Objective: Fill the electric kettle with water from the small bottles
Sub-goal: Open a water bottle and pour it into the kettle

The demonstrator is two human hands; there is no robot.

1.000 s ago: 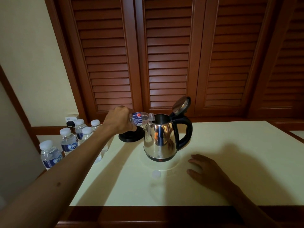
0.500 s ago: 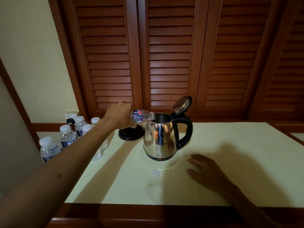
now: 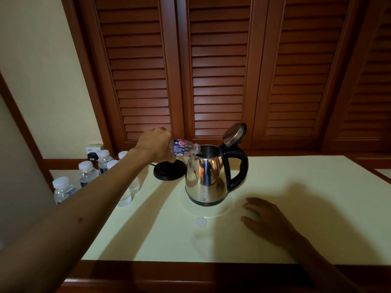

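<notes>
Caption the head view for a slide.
Left hand tips a small bottle into the open kettle.

Left hand (image 3: 155,145) grips small bottle (image 3: 183,147) centre frame, bottle tipped near horizontal, neck at rim of kettle (image 3: 206,178). Kettle upright on bench (image 3: 296,187), lid (image 3: 233,134) hinged open, handle to right. Black base (image 3: 169,171) just left of kettle, behind hand. White cap (image 3: 200,221) on bench below kettle. Right hand (image 3: 267,220) flat on bench, lower right, holding nothing. Capped bottles (image 3: 86,173) clustered at left edge, partly behind forearm.
</notes>
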